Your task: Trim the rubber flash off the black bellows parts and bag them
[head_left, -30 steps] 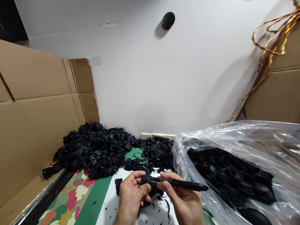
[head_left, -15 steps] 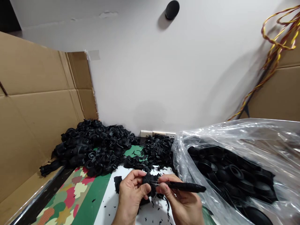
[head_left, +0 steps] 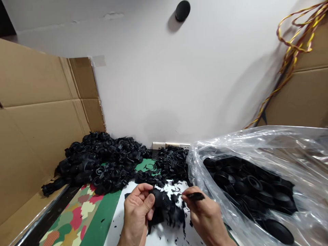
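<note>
My left hand (head_left: 138,208) is closed in a pinch on a black ribbed rubber boot (head_left: 157,197), near the bottom middle of the view. To its right, my right hand (head_left: 205,213) is closed around a black-handled knife (head_left: 196,196), seen nearly end-on, its tip hidden. A gap separates this hand from the boot. Beneath both hands, black rubber scraps (head_left: 173,213) lie over a white sheet (head_left: 116,218).
A big heap of black rubber parts (head_left: 102,160) lies at the left, beside a cardboard panel (head_left: 43,119). Black trimmings (head_left: 173,162) are piled near power sockets (head_left: 159,145). A clear plastic bag (head_left: 205,150) holding more black boots (head_left: 253,184) stands at the right.
My right hand has drawn the knife away from the boot, to the right, and turned it. My left hand has tilted the boot, so its rounded side shows. The view has shifted slightly.
</note>
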Tool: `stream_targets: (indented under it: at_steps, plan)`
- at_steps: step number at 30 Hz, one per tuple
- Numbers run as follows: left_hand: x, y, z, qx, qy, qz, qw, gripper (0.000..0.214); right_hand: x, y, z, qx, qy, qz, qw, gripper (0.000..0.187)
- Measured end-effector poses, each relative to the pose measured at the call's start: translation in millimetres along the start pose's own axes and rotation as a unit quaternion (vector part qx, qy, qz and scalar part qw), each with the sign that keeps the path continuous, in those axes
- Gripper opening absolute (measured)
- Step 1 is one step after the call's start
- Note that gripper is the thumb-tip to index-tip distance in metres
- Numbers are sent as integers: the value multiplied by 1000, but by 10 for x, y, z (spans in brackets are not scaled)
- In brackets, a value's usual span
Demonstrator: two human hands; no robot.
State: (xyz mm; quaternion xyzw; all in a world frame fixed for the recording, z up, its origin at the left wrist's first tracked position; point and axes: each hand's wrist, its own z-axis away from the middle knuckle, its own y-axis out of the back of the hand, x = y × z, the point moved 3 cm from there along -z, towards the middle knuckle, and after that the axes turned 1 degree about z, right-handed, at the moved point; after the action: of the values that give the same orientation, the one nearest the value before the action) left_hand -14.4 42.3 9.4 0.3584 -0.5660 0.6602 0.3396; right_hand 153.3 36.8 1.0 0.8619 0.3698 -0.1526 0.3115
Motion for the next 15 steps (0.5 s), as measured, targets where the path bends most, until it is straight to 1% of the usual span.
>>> stream_targets:
  at_steps: [2, 4, 5, 7, 9, 11, 13, 15]
  plan:
    - [8, 0, -13, 1, 8, 11, 1000, 41, 138, 24, -13, -9, -114, -25, 993, 19]
    - [-3, 4, -27, -1, 19, 12, 1000, 41, 197, 12, -30, -32, -219, -93, 971, 24]
    - [-9, 8, -34, -1, 22, 11, 1000, 41, 200, 0, -39, -40, -259, -136, 955, 28]
    - [-22, 19, -43, 2, 29, 9, 1000, 41, 180, -14, -55, -35, -308, -226, 923, 32]
    - [-34, 26, -47, 3, 37, 7, 999, 41, 156, -3, -61, -4, -327, -295, 898, 32]
    - [-45, 28, -45, 1, 44, 4, 999, 41, 129, 15, -51, 22, -325, -343, 881, 29]
    - [-59, 25, -41, -9, 44, -3, 999, 40, 85, 26, -31, 32, -309, -373, 874, 24]
    - [-72, 19, -37, -23, 34, -16, 999, 39, 14, 21, -11, 29, -277, -384, 880, 19]
